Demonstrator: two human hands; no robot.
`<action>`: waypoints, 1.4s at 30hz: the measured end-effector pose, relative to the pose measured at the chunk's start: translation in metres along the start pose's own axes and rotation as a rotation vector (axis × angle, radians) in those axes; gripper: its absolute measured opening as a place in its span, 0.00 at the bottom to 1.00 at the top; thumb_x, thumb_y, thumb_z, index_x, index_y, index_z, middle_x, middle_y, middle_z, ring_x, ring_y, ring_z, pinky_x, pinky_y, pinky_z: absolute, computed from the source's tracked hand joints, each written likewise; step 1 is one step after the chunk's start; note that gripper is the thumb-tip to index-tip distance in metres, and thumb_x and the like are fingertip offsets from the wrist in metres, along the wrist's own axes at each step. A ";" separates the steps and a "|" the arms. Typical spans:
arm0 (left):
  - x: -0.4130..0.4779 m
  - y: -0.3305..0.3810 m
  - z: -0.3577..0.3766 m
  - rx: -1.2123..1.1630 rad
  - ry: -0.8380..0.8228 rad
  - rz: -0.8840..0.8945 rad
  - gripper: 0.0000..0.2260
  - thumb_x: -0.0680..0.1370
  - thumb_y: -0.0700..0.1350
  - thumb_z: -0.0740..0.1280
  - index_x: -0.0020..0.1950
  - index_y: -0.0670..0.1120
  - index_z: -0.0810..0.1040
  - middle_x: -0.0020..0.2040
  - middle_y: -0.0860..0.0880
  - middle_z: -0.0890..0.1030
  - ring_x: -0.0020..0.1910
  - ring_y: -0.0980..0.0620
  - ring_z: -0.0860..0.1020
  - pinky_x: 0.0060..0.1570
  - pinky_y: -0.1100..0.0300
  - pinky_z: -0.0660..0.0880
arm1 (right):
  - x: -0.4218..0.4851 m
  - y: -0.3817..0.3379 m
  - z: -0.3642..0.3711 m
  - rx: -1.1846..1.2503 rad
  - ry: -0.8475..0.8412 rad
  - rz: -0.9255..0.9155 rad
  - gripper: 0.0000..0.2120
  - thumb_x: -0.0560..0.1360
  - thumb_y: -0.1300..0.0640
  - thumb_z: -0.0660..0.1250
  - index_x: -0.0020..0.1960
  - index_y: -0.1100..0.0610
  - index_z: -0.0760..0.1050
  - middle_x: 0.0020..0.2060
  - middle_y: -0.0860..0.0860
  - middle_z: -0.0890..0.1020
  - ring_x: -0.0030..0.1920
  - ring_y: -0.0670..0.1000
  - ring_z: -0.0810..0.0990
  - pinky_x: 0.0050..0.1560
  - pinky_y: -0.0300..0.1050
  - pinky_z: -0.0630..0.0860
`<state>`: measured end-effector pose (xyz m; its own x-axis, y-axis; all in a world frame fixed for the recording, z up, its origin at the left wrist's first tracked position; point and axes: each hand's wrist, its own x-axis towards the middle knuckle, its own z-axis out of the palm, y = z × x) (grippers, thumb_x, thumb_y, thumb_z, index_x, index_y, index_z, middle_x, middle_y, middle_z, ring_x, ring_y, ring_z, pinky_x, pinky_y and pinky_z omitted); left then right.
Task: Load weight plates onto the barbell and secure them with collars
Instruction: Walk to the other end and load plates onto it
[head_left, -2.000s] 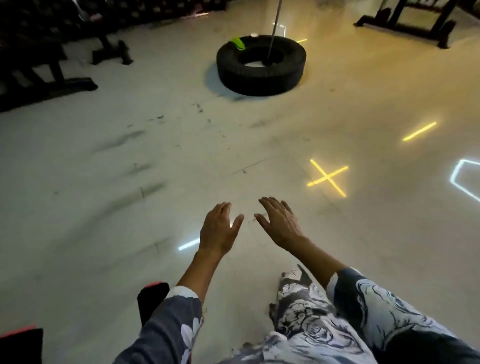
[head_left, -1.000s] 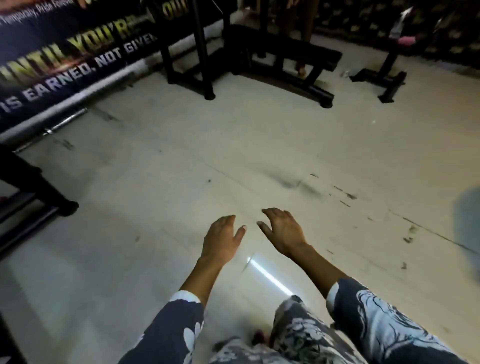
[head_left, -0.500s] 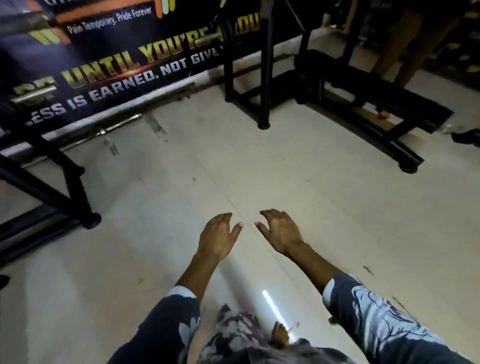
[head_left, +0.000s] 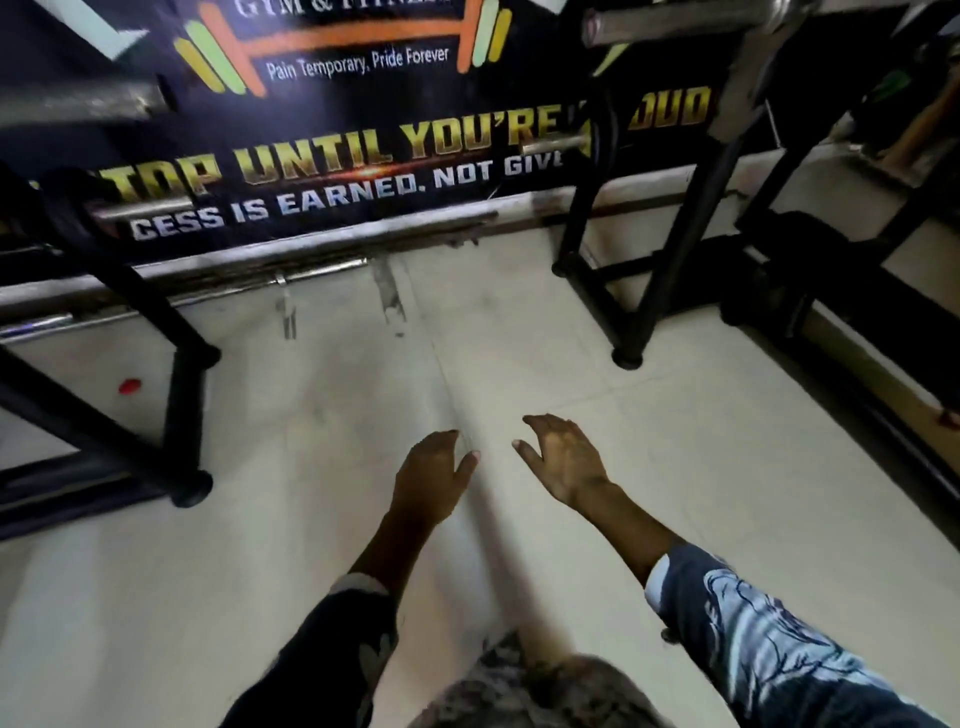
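A barbell (head_left: 218, 278) lies on the floor along the foot of the wall, chrome shaft running left to right just below the banner, with no plates on the stretch that shows. Up high, two steel bar ends poke into view: one at the upper right (head_left: 675, 21) resting on a black rack (head_left: 670, 244), one at the upper left (head_left: 78, 106), blurred. Well short of all that, the left hand (head_left: 431, 475) and the right hand (head_left: 563, 460) hang out in front over the pale tiled floor (head_left: 727, 467), palms down, fingers loosely spread and gently curled, both holding nothing. They sit close together, thumbs pointing at each other, not touching. Patterned sleeves (head_left: 769, 644) cover both forearms. Another black frame (head_left: 176, 395) stands at the left, a small red spot (head_left: 130, 386) on the floor beside it. The banner (head_left: 332, 130) behind reads "Pain Temporary, Pride Forever".
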<state>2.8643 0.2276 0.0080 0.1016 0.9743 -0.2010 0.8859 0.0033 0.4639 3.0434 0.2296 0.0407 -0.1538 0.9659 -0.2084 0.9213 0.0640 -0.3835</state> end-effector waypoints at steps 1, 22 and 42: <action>0.021 0.001 -0.009 0.003 0.010 0.001 0.30 0.76 0.60 0.54 0.69 0.41 0.68 0.68 0.42 0.73 0.68 0.45 0.69 0.68 0.56 0.64 | 0.023 -0.001 -0.008 0.001 0.002 -0.010 0.22 0.81 0.50 0.53 0.71 0.59 0.61 0.70 0.56 0.68 0.71 0.54 0.62 0.71 0.44 0.53; 0.524 -0.135 -0.216 -0.094 0.253 -0.525 0.25 0.80 0.56 0.56 0.71 0.43 0.64 0.71 0.44 0.68 0.71 0.47 0.65 0.69 0.58 0.61 | 0.651 -0.135 -0.083 -0.045 -0.246 -0.481 0.22 0.80 0.49 0.56 0.70 0.58 0.63 0.69 0.56 0.69 0.69 0.56 0.65 0.69 0.47 0.60; 0.691 -0.440 -0.443 -0.365 0.747 -1.186 0.21 0.79 0.53 0.59 0.69 0.43 0.67 0.68 0.42 0.72 0.66 0.43 0.70 0.63 0.53 0.67 | 1.012 -0.559 0.002 -0.079 -0.416 -1.184 0.20 0.78 0.49 0.58 0.64 0.61 0.71 0.60 0.59 0.77 0.60 0.59 0.75 0.60 0.47 0.69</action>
<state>2.3441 0.9988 0.0468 -0.9526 0.2450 -0.1804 0.1051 0.8213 0.5607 2.3723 1.1707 0.0422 -0.9869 0.1546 -0.0464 0.1579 0.8647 -0.4768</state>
